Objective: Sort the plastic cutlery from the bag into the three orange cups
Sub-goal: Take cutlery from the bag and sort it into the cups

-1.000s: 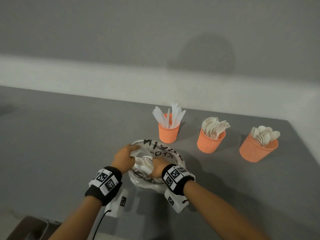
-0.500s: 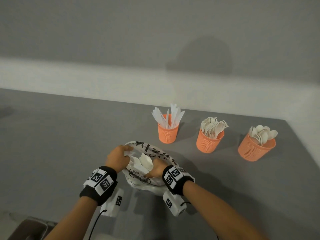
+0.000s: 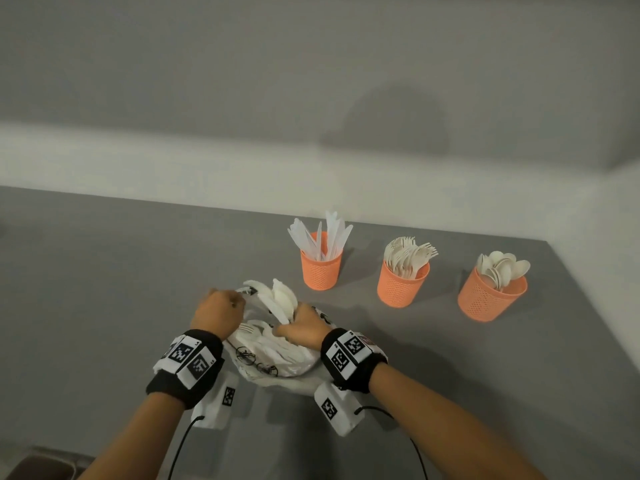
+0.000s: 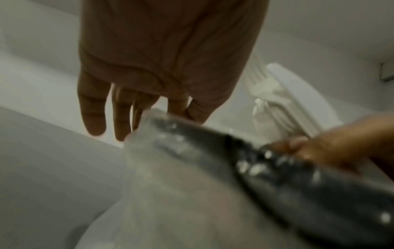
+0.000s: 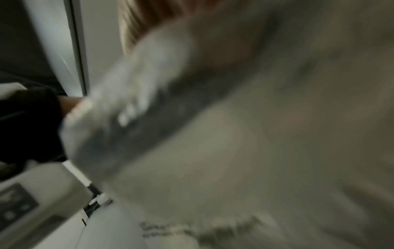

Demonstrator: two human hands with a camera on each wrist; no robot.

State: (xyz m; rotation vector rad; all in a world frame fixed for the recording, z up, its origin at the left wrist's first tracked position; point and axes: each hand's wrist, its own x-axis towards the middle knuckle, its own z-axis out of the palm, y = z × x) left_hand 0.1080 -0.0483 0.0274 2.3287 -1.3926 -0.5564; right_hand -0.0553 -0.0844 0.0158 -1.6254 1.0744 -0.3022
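Note:
A white plastic bag point(image 3: 277, 358) with black print lies on the grey table point(image 3: 104, 289) in front of me. My left hand point(image 3: 218, 310) grips the bag's rim at its left side; the left wrist view shows the rim point(image 4: 153, 118) pinched at its fingers point(image 4: 93, 114). My right hand point(image 3: 304, 329) grips a bundle of white cutlery point(image 3: 282, 299), seemingly spoons, that sticks up out of the bag's mouth. Behind stand three orange cups: one with knives point(image 3: 321, 271), one with forks point(image 3: 401, 287), one with spoons point(image 3: 491, 299). The right wrist view is blurred, filled by the bag point(image 5: 255, 134).
The table's right edge point(image 3: 595, 323) runs close past the spoon cup. A pale wall point(image 3: 207, 168) rises behind the table. Cables point(image 3: 180, 445) hang from both wrist cameras near the table's front.
My right hand has come up out of the bag with a bundle of cutlery in its grip. My left hand has stayed on the bag's rim, shifting slightly left.

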